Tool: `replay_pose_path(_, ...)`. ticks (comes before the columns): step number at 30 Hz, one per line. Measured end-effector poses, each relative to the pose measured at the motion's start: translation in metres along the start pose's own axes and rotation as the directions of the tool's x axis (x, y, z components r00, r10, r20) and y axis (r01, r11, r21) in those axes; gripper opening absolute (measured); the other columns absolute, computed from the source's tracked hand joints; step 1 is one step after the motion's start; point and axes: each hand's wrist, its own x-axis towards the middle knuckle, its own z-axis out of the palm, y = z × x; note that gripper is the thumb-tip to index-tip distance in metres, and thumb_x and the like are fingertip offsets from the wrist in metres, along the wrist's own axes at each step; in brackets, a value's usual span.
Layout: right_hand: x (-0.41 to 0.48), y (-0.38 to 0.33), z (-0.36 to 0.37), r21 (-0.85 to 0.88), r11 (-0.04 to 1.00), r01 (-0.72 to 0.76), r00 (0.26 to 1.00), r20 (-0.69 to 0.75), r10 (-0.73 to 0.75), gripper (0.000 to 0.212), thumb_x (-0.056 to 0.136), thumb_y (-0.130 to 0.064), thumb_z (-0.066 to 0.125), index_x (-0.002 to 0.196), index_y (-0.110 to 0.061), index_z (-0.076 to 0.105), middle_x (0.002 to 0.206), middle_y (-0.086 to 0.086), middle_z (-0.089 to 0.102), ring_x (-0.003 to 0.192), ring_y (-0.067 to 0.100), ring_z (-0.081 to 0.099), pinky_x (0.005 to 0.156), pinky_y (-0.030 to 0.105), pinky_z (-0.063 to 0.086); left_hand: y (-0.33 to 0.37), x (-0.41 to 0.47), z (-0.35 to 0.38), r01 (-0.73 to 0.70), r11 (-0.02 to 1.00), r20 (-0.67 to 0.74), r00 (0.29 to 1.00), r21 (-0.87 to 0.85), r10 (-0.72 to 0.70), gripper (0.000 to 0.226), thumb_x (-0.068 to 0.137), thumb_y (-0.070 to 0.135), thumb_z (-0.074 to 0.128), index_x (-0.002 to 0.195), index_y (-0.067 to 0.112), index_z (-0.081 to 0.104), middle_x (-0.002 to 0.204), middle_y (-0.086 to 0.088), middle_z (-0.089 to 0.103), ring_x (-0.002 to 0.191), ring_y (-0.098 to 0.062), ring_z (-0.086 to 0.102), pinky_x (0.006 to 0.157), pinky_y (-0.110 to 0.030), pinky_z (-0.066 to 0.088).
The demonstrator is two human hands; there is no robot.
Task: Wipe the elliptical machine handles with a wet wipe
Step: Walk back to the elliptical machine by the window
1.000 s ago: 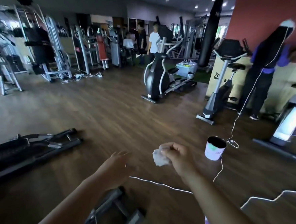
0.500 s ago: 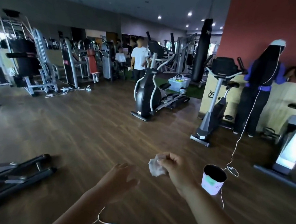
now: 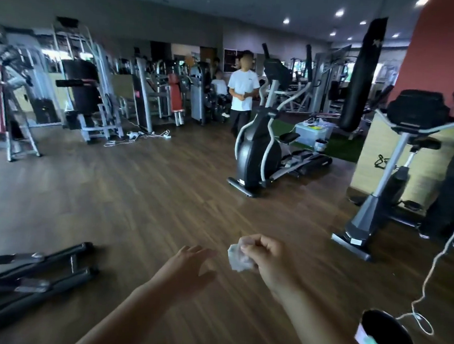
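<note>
Now the right hand (image 3: 265, 257) grip clenches the wet wipe (image 3: 237, 258), bulging leftward.

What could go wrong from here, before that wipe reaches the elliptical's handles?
1. A white cord trails loose across the floor on the right, looping near the small bin; a foot could catch it.
2. The wet wipe is a crumpled wad pinched in the right hand; it might slip out. The left hand is open and holds nothing.
3. A person in a white shirt stands just behind the elliptical, possibly in the way.
</note>
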Motion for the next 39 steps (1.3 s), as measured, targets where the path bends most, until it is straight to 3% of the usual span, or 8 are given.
replay_pose_path(3, 0.066, 0.013, 0.013, -0.004, 1.000, -0.025, 0.996, 0.086, 0.025, 0.011, 0.089, -0.003, 0.070, 0.086, -0.010, 0.078, 0.073, -0.008, 0.073, 0.066, 0.005, 0.064, 0.061, 0.016, 0.049, -0.026, 0.038, 0.000, 0.074, 0.997, -0.040, 0.996, -0.012, -0.075, 0.060, 0.095, 0.053, 0.057, 0.151, 0.036, 0.045, 0.148, 0.006, 0.053, 0.139, -0.019, 0.046, 0.110, -0.028, 0.037)
replay_pose_path(8, 0.154, 0.013, 0.059, -0.022, 0.999, -0.032, 0.966, 0.256, 0.036, 0.015, 0.092, 0.000, 0.067, 0.087, -0.010, 0.078, 0.075, -0.010, 0.073, 0.075, 0.005, 0.066, 0.072, 0.017, 0.050, -0.073, 0.069, -0.012, 0.265, 0.963, -0.088, 0.959, -0.053, -0.269, 0.072, 0.081, 0.067, 0.038, 0.145, 0.038, 0.049, 0.141, 0.010, 0.057, 0.132, -0.016, 0.049, 0.107, -0.030, 0.042)
replay_pose_path(15, 0.250, 0.024, 0.184, -0.032, 0.999, -0.032, 0.879, 0.474, 0.044, 0.025, 0.094, -0.003, 0.067, 0.080, -0.020, 0.078, 0.074, -0.005, 0.071, 0.072, 0.014, 0.063, 0.071, 0.033, 0.052, -0.183, 0.091, -0.042, 0.469, 0.877, -0.160, 0.863, -0.103, -0.480, 0.059, 0.089, 0.056, 0.052, 0.145, 0.039, 0.049, 0.138, 0.009, 0.057, 0.132, -0.017, 0.048, 0.106, -0.033, 0.044)
replay_pose_path(20, 0.296, 0.033, 0.309, -0.048, 0.998, 0.027, 0.803, 0.597, 0.007, 0.022, 0.094, -0.002, 0.066, 0.081, -0.017, 0.077, 0.072, -0.010, 0.072, 0.069, 0.002, 0.063, 0.065, 0.016, 0.048, -0.285, 0.086, -0.077, 0.581, 0.801, -0.230, 0.768, -0.146, -0.598, 0.050, 0.089, 0.049, 0.060, 0.139, 0.042, 0.055, 0.135, 0.014, 0.059, 0.128, -0.015, 0.050, 0.104, -0.028, 0.044)
replay_pose_path(28, 0.345, 0.023, 0.522, -0.038, 0.999, 0.030, 0.661, 0.750, 0.009, 0.023, 0.093, 0.000, 0.067, 0.081, -0.016, 0.078, 0.077, -0.005, 0.075, 0.078, 0.011, 0.066, 0.073, 0.028, 0.055, -0.436, 0.051, -0.158, 0.738, 0.653, -0.293, 0.595, -0.172, -0.749, 0.049, 0.095, 0.043, 0.061, 0.141, 0.027, 0.057, 0.140, 0.004, 0.059, 0.133, -0.021, 0.048, 0.110, -0.031, 0.039)
replay_pose_path(33, 0.358, 0.022, 0.649, -0.036, 0.999, -0.008, 0.537, 0.843, 0.034, 0.008, 0.088, -0.019, 0.074, 0.086, -0.023, 0.081, 0.082, -0.001, 0.078, 0.087, 0.022, 0.072, 0.087, 0.063, 0.061, -0.524, 0.010, -0.193, 0.802, 0.537, -0.350, 0.439, -0.263, -0.828, 0.055, 0.094, 0.049, 0.057, 0.147, 0.035, 0.050, 0.145, 0.013, 0.054, 0.135, -0.013, 0.043, 0.111, -0.028, 0.038)
replay_pose_path(36, 0.366, 0.028, 0.731, -0.051, 0.997, -0.058, 0.449, 0.891, 0.071, 0.014, 0.095, -0.010, 0.072, 0.086, -0.016, 0.080, 0.082, 0.002, 0.075, 0.084, 0.020, 0.070, 0.079, 0.062, 0.064, -0.574, -0.009, -0.214, 0.841, 0.451, -0.369, 0.334, -0.298, -0.867, 0.055, 0.094, 0.050, 0.057, 0.147, 0.035, 0.050, 0.144, 0.013, 0.054, 0.136, -0.013, 0.043, 0.114, -0.031, 0.038)
replay_pose_path(39, 0.372, 0.031, 0.811, -0.057, 0.996, -0.070, 0.343, 0.936, 0.077, 0.012, 0.097, -0.012, 0.071, 0.089, -0.014, 0.080, 0.088, 0.008, 0.073, 0.083, 0.020, 0.069, 0.066, 0.046, 0.066, -0.627, -0.028, -0.231, 0.875, 0.354, -0.377, 0.222, -0.330, -0.899, 0.056, 0.094, 0.053, 0.055, 0.147, 0.035, 0.050, 0.142, 0.011, 0.055, 0.134, -0.014, 0.044, 0.112, -0.032, 0.040)
